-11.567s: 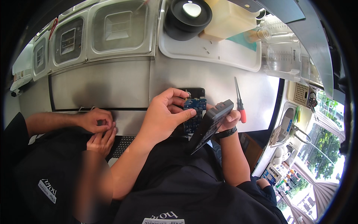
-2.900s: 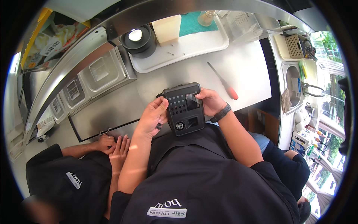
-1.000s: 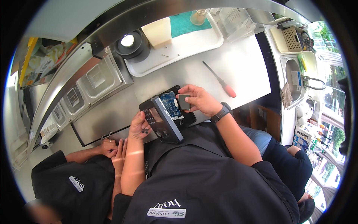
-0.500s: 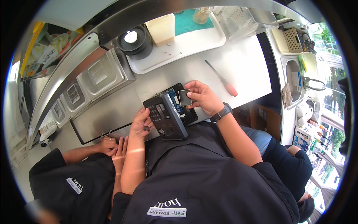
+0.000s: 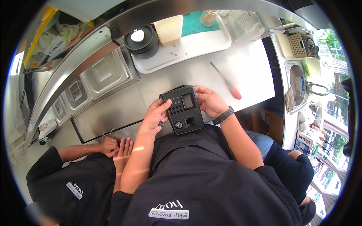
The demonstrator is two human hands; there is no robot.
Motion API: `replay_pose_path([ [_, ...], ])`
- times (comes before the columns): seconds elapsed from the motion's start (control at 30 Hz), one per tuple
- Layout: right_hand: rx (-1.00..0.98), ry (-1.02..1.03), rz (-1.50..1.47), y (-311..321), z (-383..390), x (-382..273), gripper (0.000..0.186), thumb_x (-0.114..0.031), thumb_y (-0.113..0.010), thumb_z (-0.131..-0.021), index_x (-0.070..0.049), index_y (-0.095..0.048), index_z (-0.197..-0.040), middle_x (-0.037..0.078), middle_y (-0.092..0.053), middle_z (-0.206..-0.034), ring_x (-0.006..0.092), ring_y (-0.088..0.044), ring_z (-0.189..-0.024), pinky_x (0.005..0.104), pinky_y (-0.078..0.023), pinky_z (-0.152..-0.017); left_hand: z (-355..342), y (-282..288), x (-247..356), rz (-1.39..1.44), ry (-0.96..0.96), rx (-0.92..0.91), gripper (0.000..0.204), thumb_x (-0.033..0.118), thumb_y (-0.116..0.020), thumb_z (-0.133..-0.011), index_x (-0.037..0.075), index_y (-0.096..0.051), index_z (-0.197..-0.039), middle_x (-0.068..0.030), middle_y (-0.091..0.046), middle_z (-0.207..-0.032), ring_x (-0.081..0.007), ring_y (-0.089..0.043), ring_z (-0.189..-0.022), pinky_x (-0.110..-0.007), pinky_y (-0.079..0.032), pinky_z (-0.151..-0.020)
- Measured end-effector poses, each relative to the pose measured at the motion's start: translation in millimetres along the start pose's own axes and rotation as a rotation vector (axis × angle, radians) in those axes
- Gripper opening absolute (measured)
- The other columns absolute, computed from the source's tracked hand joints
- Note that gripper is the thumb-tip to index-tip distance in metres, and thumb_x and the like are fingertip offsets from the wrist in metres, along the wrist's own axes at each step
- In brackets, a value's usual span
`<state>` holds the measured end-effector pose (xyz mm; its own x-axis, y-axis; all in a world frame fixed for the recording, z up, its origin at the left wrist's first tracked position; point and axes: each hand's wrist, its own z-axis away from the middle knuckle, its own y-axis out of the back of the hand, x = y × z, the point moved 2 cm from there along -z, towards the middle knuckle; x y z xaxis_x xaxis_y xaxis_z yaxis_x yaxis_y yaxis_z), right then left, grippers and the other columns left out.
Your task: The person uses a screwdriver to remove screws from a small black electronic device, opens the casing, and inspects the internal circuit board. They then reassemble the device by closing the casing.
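Head view: the left hand point(image 5: 155, 116) pinches the black keypad box point(image 5: 183, 117) near the front of the desk point(image 5: 166, 80); the right hand point(image 5: 212, 103) meets its right side, grip too hidden to tell. Likely step: seating its front; next calls for even alignment.

Open counter point(image 5: 188, 75) separates device point(image 5: 184, 113), tray point(image 5: 207, 44) and screwdriver point(image 5: 234, 91).

commercial-looking kitchen: steel counter point(image 5: 156, 83), row of food containers point(image 5: 102, 71), sink point(image 5: 295, 75) with tap point(image 5: 318, 93), measuring jug point(image 5: 245, 27).
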<state>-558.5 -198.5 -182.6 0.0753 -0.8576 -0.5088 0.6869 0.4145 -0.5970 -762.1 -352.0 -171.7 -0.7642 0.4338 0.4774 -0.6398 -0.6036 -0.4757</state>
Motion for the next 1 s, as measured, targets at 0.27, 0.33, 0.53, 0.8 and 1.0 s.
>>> replay_pose_path([
  [0.27,-0.002,-0.042,-0.145,-10,4,-4,0.033,-0.024,-0.056,-0.109,-0.002,-0.063,-0.133,0.009,-0.073,-0.115,0.0210,-0.072,-0.104,0.0354,-0.060,-0.090,0,-6,4,-0.090,0.003,0.045,0.022,0.028,-0.079,-0.100,0.011,-0.071,-0.111,0.0118,-0.055,-0.069,-0.0005,-0.035,-0.047,-0.022,-0.026,-0.047],
  [0.33,-0.007,-0.033,-0.068,-13,4,-5,0.033,-0.020,-0.061,-0.107,-0.002,-0.063,-0.135,0.008,-0.073,-0.119,0.0191,-0.071,-0.107,0.0349,-0.059,-0.093,0,-6,6,-0.114,0.023,0.052,0.023,0.028,-0.079,-0.101,0.011,-0.071,-0.112,0.0118,-0.056,-0.070,-0.0003,-0.034,-0.048,-0.022,-0.026,-0.047],
  [0.53,-0.065,-0.044,0.033,-14,1,-5,0.041,0.000,-0.073,-0.095,-0.001,-0.062,-0.135,0.005,-0.071,-0.121,0.0148,-0.069,-0.110,0.0330,-0.056,-0.098,4,-10,5,-0.119,0.009,0.032,0.026,0.029,-0.079,-0.100,0.010,-0.071,-0.116,0.0103,-0.061,-0.076,0.0000,-0.035,-0.050,-0.022,-0.028,-0.049],
  [0.8,-0.120,-0.036,0.079,-14,1,-8,0.046,0.006,-0.071,-0.092,-0.001,-0.058,-0.136,0.005,-0.069,-0.120,0.0152,-0.069,-0.106,0.0326,-0.056,-0.098,4,-8,3,-0.128,0.008,-0.009,0.030,0.030,-0.079,-0.101,0.009,-0.071,-0.120,0.0099,-0.064,-0.080,0.0002,-0.036,-0.052,-0.022,-0.029,-0.051],
  [1.0,-0.101,-0.071,0.058,-20,3,-11,0.047,0.004,-0.068,-0.094,0.000,-0.057,-0.139,0.005,-0.067,-0.120,0.0160,-0.067,-0.108,0.0330,-0.057,-0.097,4,-5,3,-0.125,0.015,-0.015,0.030,0.030,-0.079,-0.101,0.009,-0.070,-0.121,0.0101,-0.062,-0.080,0.0000,-0.036,-0.052,-0.022,-0.030,-0.051],
])
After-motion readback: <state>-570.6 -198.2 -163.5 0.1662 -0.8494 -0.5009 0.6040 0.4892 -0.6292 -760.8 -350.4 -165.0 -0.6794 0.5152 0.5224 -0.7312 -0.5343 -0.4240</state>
